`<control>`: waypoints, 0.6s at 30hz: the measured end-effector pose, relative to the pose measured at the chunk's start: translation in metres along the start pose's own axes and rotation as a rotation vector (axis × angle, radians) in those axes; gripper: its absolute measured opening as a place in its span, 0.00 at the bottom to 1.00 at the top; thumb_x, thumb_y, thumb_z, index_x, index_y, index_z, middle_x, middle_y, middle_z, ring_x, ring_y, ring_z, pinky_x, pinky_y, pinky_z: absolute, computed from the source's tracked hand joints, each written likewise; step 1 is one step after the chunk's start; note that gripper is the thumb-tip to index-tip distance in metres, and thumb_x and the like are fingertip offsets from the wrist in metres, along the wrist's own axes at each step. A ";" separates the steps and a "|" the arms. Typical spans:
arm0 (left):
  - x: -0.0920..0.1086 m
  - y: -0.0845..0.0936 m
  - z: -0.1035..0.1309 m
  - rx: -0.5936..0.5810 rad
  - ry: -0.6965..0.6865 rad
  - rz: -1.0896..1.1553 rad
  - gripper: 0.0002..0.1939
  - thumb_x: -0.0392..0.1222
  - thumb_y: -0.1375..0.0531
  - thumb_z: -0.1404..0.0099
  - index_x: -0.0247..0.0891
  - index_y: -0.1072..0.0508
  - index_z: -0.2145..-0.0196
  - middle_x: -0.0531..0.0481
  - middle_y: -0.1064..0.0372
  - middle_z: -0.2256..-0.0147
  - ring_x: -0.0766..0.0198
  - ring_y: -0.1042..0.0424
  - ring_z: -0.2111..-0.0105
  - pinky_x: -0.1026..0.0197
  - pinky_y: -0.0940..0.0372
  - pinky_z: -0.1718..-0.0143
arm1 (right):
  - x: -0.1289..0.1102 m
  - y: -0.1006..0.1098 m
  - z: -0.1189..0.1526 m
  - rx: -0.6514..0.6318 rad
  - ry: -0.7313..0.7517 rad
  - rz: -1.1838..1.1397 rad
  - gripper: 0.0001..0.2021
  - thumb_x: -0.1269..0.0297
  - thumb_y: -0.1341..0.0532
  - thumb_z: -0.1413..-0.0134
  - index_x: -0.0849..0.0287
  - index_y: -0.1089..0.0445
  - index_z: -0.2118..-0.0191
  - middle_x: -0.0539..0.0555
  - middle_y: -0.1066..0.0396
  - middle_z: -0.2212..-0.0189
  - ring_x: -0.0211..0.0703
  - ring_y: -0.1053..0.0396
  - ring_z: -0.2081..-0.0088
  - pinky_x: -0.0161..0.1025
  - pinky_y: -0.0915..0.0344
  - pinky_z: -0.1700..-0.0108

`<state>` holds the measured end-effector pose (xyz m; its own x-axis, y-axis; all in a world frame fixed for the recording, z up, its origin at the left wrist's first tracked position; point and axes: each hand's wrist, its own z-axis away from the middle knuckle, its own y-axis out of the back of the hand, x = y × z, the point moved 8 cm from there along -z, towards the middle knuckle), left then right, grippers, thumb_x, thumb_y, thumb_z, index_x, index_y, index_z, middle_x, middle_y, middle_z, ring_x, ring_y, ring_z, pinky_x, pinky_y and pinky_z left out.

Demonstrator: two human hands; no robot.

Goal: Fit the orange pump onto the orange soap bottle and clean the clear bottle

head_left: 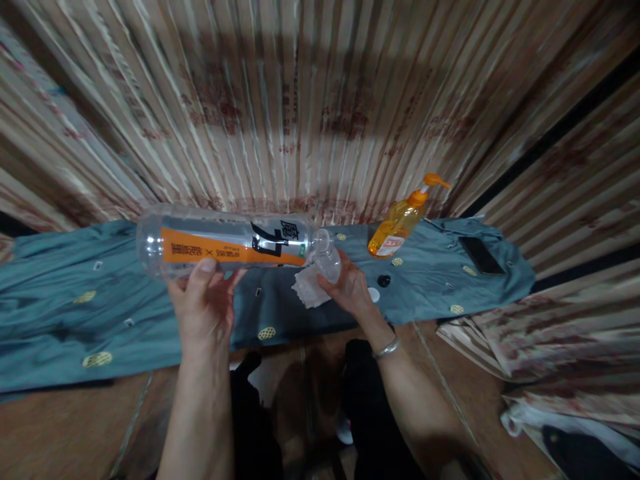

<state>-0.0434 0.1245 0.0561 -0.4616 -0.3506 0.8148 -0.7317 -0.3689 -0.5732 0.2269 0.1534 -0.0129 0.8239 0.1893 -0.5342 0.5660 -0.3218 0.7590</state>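
Observation:
A large clear plastic bottle [230,243] with an orange and black label lies sideways in the air above the blue-green cloth. My left hand [207,300] grips its lower part from below, thumb on the label. At the bottle's neck, my right hand [350,283] holds a small clear container [329,259] against the mouth. Behind that hand a crumpled white tissue [311,288] rests on the cloth. A white round cap [373,294] and a small black object [384,281] lie just right of my right hand.
An orange pump bottle [397,227] stands beyond my right hand. Farther right lies a black phone [481,255]. The blue-green cloth [150,333] covers a long low surface before a pleated curtain [300,113]. White and dark fabric is at the lower right.

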 end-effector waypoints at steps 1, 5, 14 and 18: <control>0.000 0.000 0.000 0.007 -0.001 0.002 0.30 0.48 0.22 0.64 0.42 0.22 0.61 0.58 0.27 0.73 0.64 0.27 0.69 0.58 0.25 0.66 | 0.000 0.000 0.000 0.001 0.000 -0.001 0.29 0.58 0.33 0.46 0.63 0.36 0.40 0.66 0.21 0.52 0.58 0.21 0.50 0.50 0.25 0.48; 0.001 -0.002 0.000 0.018 -0.008 0.012 0.28 0.49 0.22 0.66 0.40 0.23 0.66 0.58 0.31 0.77 0.65 0.28 0.71 0.61 0.27 0.69 | 0.002 0.000 0.001 0.015 0.002 0.001 0.31 0.58 0.32 0.46 0.60 0.37 0.39 0.66 0.21 0.50 0.59 0.22 0.49 0.52 0.25 0.47; -0.001 -0.002 -0.003 0.006 -0.009 0.012 0.28 0.50 0.22 0.65 0.41 0.23 0.65 0.57 0.29 0.72 0.64 0.28 0.68 0.58 0.25 0.67 | 0.005 0.000 0.003 0.014 0.034 -0.004 0.35 0.51 0.32 0.44 0.66 0.38 0.37 0.70 0.23 0.48 0.61 0.23 0.47 0.53 0.26 0.45; 0.002 -0.006 -0.003 -0.045 -0.040 -0.001 0.27 0.49 0.23 0.61 0.42 0.22 0.62 0.54 0.26 0.69 0.61 0.26 0.65 0.56 0.25 0.64 | 0.005 -0.001 0.002 0.007 0.037 -0.025 0.37 0.50 0.31 0.45 0.68 0.38 0.37 0.71 0.24 0.45 0.62 0.23 0.45 0.54 0.27 0.44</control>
<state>-0.0409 0.1287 0.0614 -0.4414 -0.3844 0.8109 -0.7542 -0.3307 -0.5673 0.2302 0.1524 -0.0170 0.8101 0.2311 -0.5388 0.5862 -0.3233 0.7429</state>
